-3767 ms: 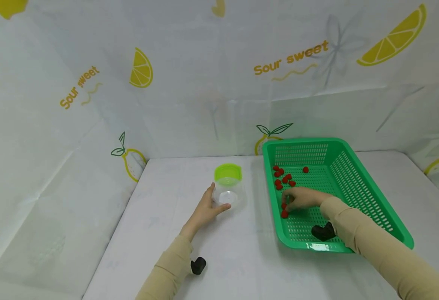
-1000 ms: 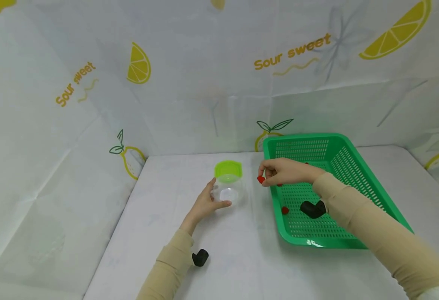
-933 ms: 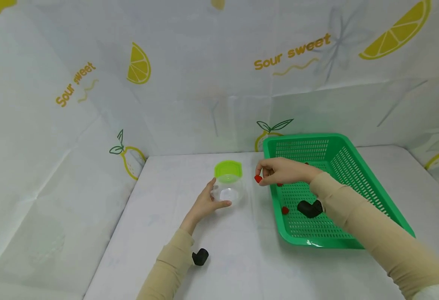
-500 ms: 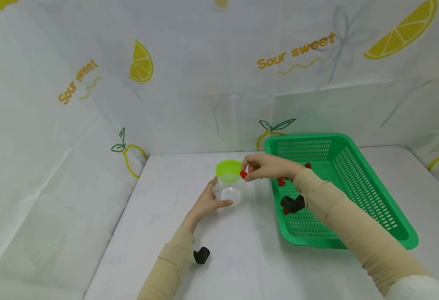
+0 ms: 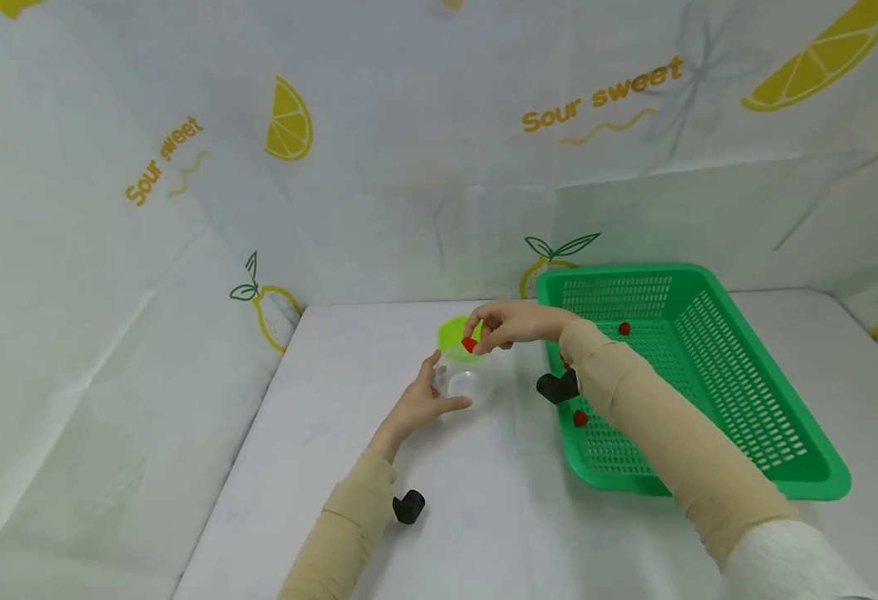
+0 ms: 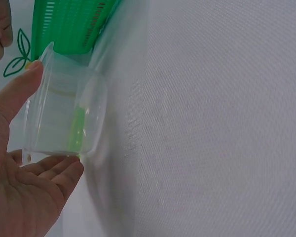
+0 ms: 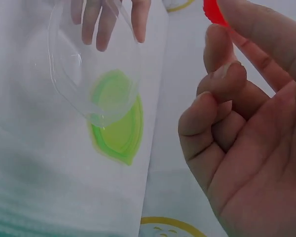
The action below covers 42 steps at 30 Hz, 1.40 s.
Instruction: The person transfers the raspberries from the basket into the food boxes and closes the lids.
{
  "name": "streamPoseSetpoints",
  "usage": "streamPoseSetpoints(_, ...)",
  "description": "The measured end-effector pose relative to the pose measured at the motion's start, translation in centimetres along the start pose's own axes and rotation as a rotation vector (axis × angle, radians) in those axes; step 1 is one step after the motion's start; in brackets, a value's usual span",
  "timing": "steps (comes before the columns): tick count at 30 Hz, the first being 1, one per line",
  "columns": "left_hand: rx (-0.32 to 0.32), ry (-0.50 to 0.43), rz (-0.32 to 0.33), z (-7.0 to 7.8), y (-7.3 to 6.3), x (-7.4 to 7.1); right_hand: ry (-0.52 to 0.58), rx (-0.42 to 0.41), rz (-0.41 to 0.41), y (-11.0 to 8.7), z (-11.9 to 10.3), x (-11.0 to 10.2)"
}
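A clear plastic tub (image 5: pixel 476 388) stands on the white-covered table. My left hand (image 5: pixel 418 406) grips its side; the left wrist view shows the thumb at the tub's rim (image 6: pixel 45 74) and the fingers against its wall. Between thumb and fingertips, my right hand (image 5: pixel 509 323) pinches a small red berry (image 5: pixel 469 344). This hand is raised above and just behind the tub, overlapping the yellow-green lid (image 5: pixel 449 335) in the head view. In the right wrist view, the lid (image 7: pixel 121 143) lies flat beyond the tub, and the berry (image 7: pixel 214 12) is partly cut off.
A green slotted basket (image 5: pixel 739 392) stands on the right under my right forearm. Several red berries lie in it, one near the front left (image 5: pixel 580 418) and one further back (image 5: pixel 624 328). A white lemon-printed cloth wall (image 5: pixel 408 242) rises behind the table.
My right hand has taken a red berry from the basket, lifted it and carried it left over the lid by the tub. The left hand has stayed on the tub.
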State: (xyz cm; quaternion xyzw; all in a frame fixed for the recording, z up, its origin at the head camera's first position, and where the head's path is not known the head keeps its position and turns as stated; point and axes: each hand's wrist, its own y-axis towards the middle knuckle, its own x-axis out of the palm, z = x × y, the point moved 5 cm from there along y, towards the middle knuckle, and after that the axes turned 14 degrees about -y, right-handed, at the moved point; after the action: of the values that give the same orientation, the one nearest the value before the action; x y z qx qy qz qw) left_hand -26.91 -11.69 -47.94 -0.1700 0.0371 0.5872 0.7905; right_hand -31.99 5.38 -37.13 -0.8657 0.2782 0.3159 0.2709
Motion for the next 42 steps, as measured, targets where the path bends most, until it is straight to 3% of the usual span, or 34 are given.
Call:
streamPoseSetpoints(10,0.001,-0.006,0.008,-0.5,-0.1,-0.1,-0.068,-0.013,-0.128,2.5,-0.5,1.2)
streamPoseSetpoints(15,0.0,0.001,0.015,-0.7,-0.2,-0.1,-0.086,0.039,-0.176,3.6,-0.1,2.1)
streamPoseSetpoints(28,0.027,-0.002,0.008,-0.3,-0.1,-0.3,-0.285,0.264,-0.16,4.8,1.1,2.9)
streamPoseSetpoints(42,0.01,0.013,-0.007,-0.1,0.0,-0.3,-0.308,0.246,-0.147,5.3,0.9,3.7)
